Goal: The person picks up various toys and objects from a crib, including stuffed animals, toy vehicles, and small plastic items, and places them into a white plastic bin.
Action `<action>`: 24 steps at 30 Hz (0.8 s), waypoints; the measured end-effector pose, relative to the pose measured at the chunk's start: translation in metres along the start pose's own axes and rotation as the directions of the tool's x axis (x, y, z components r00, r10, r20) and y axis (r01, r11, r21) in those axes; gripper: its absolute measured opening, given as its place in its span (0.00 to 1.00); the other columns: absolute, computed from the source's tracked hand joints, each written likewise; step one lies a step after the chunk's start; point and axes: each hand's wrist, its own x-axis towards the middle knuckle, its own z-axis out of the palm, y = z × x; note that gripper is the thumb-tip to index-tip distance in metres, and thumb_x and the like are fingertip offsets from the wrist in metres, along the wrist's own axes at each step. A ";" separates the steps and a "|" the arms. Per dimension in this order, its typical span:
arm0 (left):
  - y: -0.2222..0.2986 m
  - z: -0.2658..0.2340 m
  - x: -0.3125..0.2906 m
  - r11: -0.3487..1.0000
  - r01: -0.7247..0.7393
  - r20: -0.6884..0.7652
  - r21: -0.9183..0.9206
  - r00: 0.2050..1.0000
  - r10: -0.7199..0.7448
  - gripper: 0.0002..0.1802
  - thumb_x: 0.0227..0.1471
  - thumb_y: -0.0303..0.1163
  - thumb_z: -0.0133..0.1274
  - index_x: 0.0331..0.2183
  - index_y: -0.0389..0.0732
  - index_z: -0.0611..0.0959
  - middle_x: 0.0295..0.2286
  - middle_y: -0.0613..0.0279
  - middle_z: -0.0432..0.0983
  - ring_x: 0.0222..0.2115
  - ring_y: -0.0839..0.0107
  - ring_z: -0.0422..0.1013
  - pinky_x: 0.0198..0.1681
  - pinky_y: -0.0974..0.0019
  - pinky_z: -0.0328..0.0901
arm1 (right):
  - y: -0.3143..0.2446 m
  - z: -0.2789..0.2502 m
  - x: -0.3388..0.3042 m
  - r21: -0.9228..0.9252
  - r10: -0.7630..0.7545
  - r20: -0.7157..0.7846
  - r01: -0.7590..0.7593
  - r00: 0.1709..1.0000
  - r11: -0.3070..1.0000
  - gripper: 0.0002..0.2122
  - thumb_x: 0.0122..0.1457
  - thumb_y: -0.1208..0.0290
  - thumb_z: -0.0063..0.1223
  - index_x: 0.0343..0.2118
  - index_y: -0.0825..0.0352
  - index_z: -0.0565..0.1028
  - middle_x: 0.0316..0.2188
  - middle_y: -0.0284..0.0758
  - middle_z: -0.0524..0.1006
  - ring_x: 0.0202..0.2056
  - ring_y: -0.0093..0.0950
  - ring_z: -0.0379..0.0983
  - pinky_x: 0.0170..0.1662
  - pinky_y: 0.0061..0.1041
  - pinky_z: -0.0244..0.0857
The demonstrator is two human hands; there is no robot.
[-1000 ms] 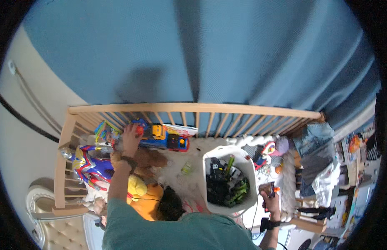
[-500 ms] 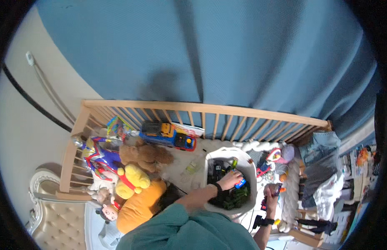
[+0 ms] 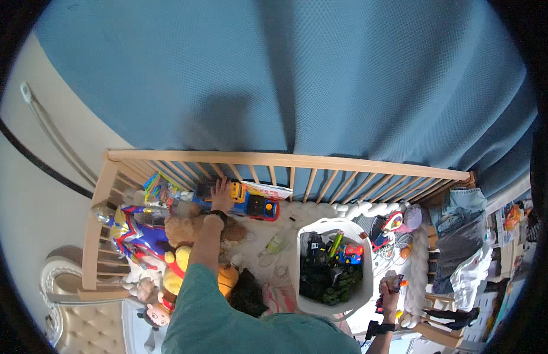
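Note:
My left hand (image 3: 221, 197) reaches to the far left, its fingers spread over the top of a blue and yellow toy truck (image 3: 261, 206). My right hand (image 3: 389, 298) is closed around a small dark toy with an orange tip (image 3: 395, 283); its exact kind is unclear. Between my arms stands a white bin (image 3: 301, 298). Inside it lie a small red and blue toy car (image 3: 350, 254), a green cylinder-shaped toy (image 3: 336, 243) and several dark and green pieces (image 3: 338, 289).
A wooden crib rail (image 3: 321, 162) runs along the back, before a blue curtain (image 3: 344, 76). Plush toys, among them a brown bear (image 3: 179, 230), and a caped figure (image 3: 132, 231) crowd the left. A white braided bumper (image 3: 416, 289) and hanging clothes (image 3: 462, 236) are at the right.
My left hand has left the red and blue toy car in the bin and moved far left onto the truck. My right hand still holds the dark toy.

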 end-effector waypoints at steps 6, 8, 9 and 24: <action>0.006 -0.025 0.000 0.994 0.039 0.352 0.101 0.933 -0.072 0.32 0.39 0.25 0.56 0.48 0.47 0.64 0.48 0.54 0.55 0.52 0.50 0.52 0.51 0.48 0.54 | -0.008 0.008 -0.014 0.107 -0.073 0.008 0.071 0.997 0.992 0.05 0.53 0.69 0.50 0.29 0.64 0.71 0.17 0.23 0.66 0.15 0.12 0.58 0.17 0.14 0.54; 0.002 -0.038 -0.011 0.991 -0.041 0.331 0.124 0.944 -0.003 0.37 0.31 0.23 0.60 0.47 0.46 0.65 0.46 0.52 0.56 0.47 0.48 0.56 0.47 0.51 0.60 | -0.012 0.007 -0.015 0.050 -0.008 -0.007 0.009 1.000 0.999 0.05 0.53 0.69 0.51 0.29 0.64 0.71 0.17 0.23 0.66 0.16 0.12 0.59 0.18 0.14 0.54; -0.003 -0.048 -0.023 0.991 -0.027 0.327 0.135 0.945 -0.019 0.37 0.31 0.23 0.60 0.47 0.46 0.65 0.46 0.52 0.56 0.47 0.48 0.56 0.47 0.51 0.60 | -0.014 0.009 -0.014 -0.006 0.058 -0.037 -0.058 0.998 0.998 0.05 0.53 0.69 0.51 0.29 0.63 0.71 0.18 0.23 0.67 0.18 0.12 0.60 0.20 0.14 0.55; 0.312 -0.138 -0.151 0.345 -0.792 -0.032 -0.504 0.416 0.909 0.20 0.45 0.30 0.45 0.44 0.49 0.67 0.45 0.58 0.60 0.47 0.61 0.58 0.44 0.58 0.61 | -0.036 0.002 0.008 0.051 -0.160 -0.017 0.161 0.987 0.986 0.08 0.54 0.67 0.51 0.33 0.65 0.68 0.26 0.25 0.68 0.26 0.16 0.60 0.29 0.17 0.58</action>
